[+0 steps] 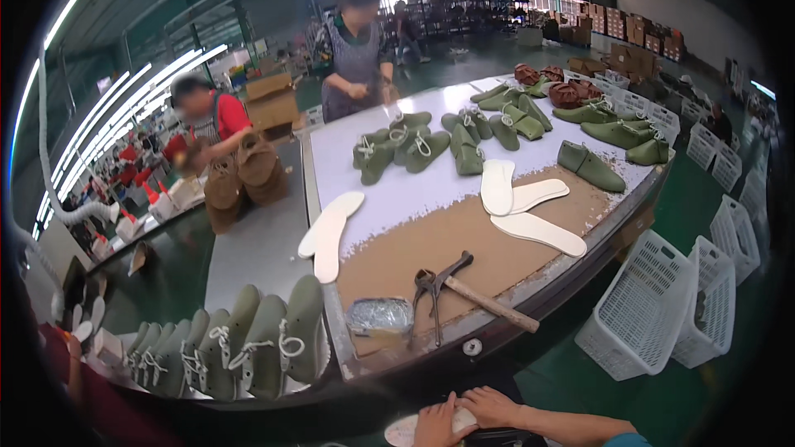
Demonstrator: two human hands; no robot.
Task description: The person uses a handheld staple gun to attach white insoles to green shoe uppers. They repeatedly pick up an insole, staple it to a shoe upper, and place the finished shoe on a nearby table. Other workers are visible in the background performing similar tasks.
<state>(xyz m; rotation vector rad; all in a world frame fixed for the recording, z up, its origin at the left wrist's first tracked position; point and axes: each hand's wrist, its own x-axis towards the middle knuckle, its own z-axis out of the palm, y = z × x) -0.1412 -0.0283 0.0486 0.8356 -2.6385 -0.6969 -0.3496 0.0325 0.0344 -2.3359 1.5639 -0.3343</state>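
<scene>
Green-floored workshop space surrounds a worktable, with a co-worker in an apron at its far side. Green shoe lasts crowd its far part; white baskets stand on the right. Pincers and a hammer lie between loose insoles and the person. Nearest, below the table's edge, the left hand closes over a pale insole; the right hand touches it, fingers bent, though whether it grips I cannot tell.
</scene>
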